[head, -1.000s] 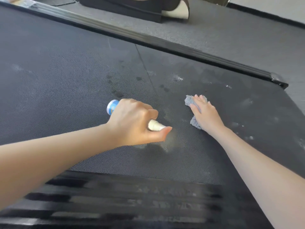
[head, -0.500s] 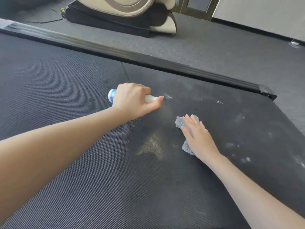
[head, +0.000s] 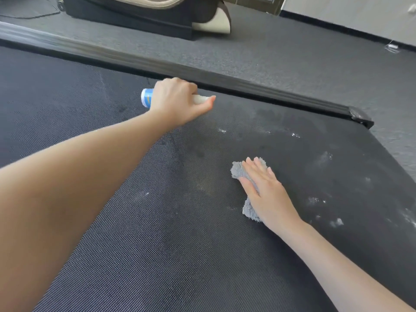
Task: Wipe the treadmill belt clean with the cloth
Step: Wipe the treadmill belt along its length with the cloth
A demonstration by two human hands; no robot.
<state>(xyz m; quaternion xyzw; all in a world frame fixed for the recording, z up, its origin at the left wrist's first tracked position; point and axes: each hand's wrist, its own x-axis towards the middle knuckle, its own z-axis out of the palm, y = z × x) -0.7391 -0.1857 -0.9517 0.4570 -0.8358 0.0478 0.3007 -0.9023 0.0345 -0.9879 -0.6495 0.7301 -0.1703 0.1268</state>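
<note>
The flat right hand [head: 267, 192] is pressing the grey cloth [head: 238, 171], the left hand [head: 177, 102] is gripping a bottle [head: 147, 97], and white specks [head: 315, 200] beside the cloth are awaiting wiping.

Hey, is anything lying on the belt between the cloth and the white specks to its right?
Nothing visible. The right hand presses the grey cloth flat; only bare treadmill belt lies between it and the white specks. The left hand grips a bottle near the side rail.

Soft, even daylight fills the frame, brightest at the upper right. The belt [head: 202, 255] carries a faint pale sheen near the centre; shadows are weak and soft-edged. The rail [head: 67, 45] at upper left smears with motion blur.
</note>
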